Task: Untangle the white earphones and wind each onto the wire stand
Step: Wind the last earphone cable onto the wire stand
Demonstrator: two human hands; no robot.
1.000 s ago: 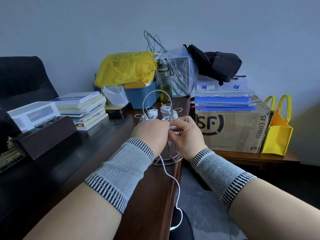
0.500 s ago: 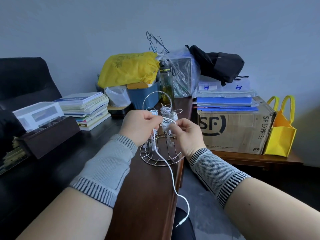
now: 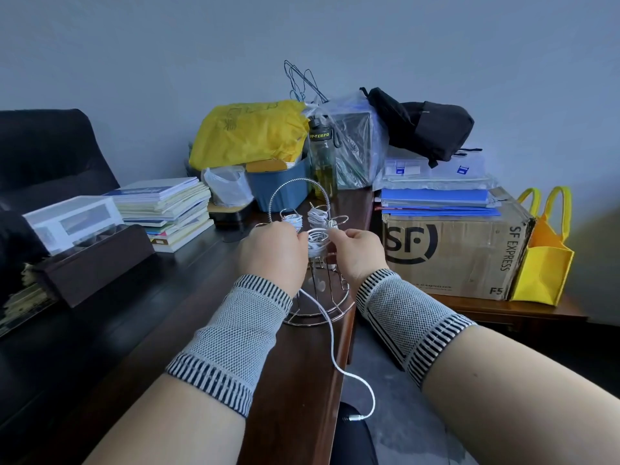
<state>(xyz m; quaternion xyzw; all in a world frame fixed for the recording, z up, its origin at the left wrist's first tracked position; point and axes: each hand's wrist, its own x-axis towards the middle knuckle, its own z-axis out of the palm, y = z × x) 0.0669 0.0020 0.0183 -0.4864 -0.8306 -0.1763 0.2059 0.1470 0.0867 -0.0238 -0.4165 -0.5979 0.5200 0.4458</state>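
A chrome wire stand [image 3: 295, 193] with an arched handle stands at the desk's right edge. White earphone coils [image 3: 318, 214] are wound on its upper hooks. My left hand [image 3: 273, 255] and my right hand [image 3: 360, 253] are raised at the stand's near side, both pinching a white earphone cable [image 3: 330, 340] where it wraps a hook between them. The cable's loose tail drops over the stand's base ring, runs off the desk edge and ends in a plug [image 3: 354, 418]. My fingertips are partly hidden behind the hands.
Dark wooden desk [image 3: 188, 333]. Book stack [image 3: 167, 209], dark box [image 3: 97, 260] with a clear case on it, blue bin under a yellow bag [image 3: 251, 132], bottle [image 3: 322, 162] behind the stand. SF Express carton [image 3: 453, 250] and yellow tote [image 3: 543, 260] on the right. Black chair on the left.
Both hands have drawn closer together in front of the stand. More cable sits wound on the hook, and the hanging tail has shortened, its plug rising toward the desk edge.
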